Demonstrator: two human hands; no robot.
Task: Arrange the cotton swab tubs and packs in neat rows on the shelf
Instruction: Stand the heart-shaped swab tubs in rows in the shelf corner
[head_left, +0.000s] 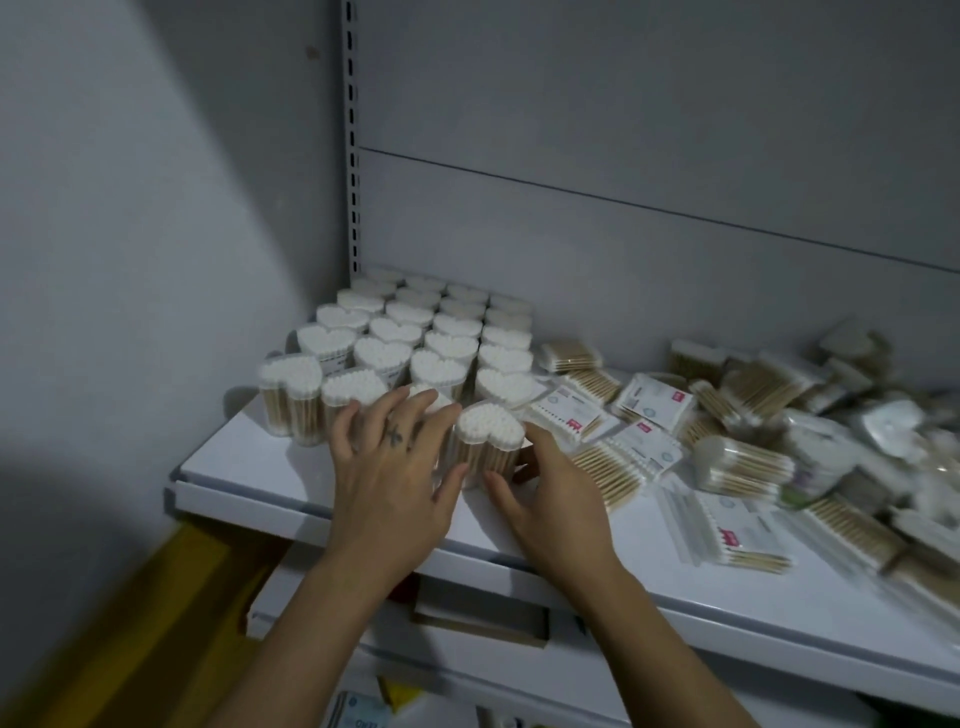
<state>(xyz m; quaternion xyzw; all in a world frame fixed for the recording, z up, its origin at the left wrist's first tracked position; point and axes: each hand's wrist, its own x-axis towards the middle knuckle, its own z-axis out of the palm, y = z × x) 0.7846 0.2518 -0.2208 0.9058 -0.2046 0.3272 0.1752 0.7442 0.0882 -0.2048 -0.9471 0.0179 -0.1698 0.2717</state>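
Observation:
Several heart-shaped cotton swab tubs (415, 332) stand upright in rows at the left of the white shelf (249, 467). One more heart-shaped tub (488, 436) stands at the front of the rows, between my hands. My left hand (395, 467) lies with spread, straight fingers against the front tubs, its thumb touching that tub's left side. My right hand (550, 493) touches its right side with relaxed fingers. Flat packs of swabs (649, 410) lie loose just to the right.
A jumbled heap of swab packs and tipped tubs (831, 431) covers the right half of the shelf. The grey back panel and slotted upright (353, 156) rise behind. A lower shelf with boxes (478, 618) sits beneath, and a yellow floor area at lower left.

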